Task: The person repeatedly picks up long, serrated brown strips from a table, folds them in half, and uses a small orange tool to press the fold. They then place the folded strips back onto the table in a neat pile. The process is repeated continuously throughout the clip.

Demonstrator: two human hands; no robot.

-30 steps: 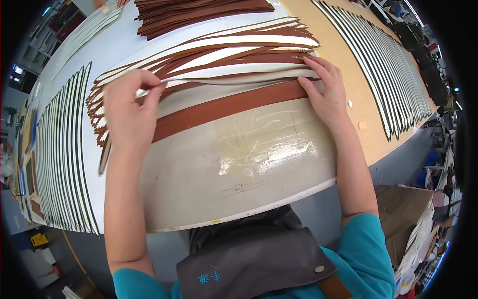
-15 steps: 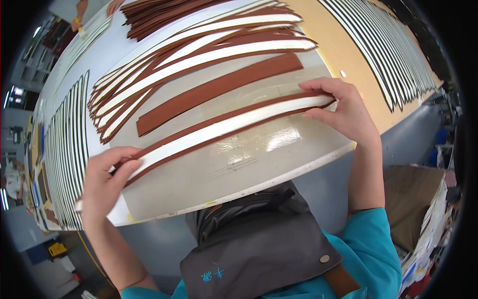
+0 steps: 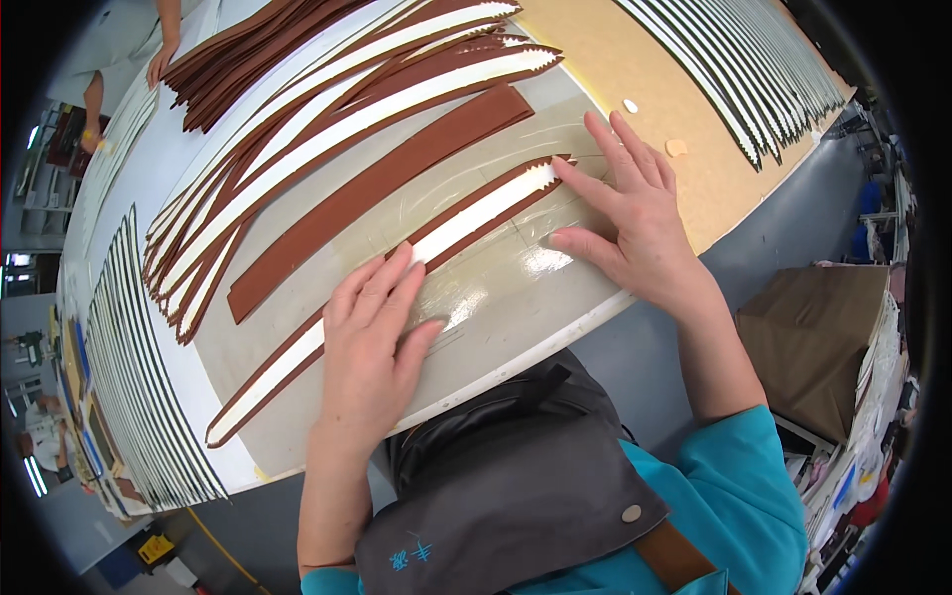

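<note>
Nearest to the person, the left hand [image 3: 372, 352] lies flat on a long brown strip with a white middle band [image 3: 397, 268]. Its grip is released — the fingers are stretched out and press down on the strip near its middle, they do not close around anything. The right hand [image 3: 635, 223] is also flat with spread fingers; its index finger touches the upper right end of the same strip, and the grip is likewise released.

The strip rests on a glossy grey-beige mat [image 3: 496, 307] at the near edge of the counter [image 3: 208, 149]. Its long axis runs diagonally, from the lower left near the counter edge up to the upper right, where its zigzag-cut end points away from the person.

Just beyond it lies a plain brown strip [image 3: 382, 183], almost parallel. Farther away there is a fan of more brown and white strips [image 3: 327, 99], and behind these a pile of dark brown strips [image 3: 238, 59].

At the far left and far right sides of the counter, rows of thin dark and white strips [image 3: 124, 367] lie side by side. On the right, beside the counter, stands a brown paper bag [image 3: 823, 337]; what is inside it, I cannot tell. At the top left, another person's hand [image 3: 159, 61] rests at the counter.
</note>
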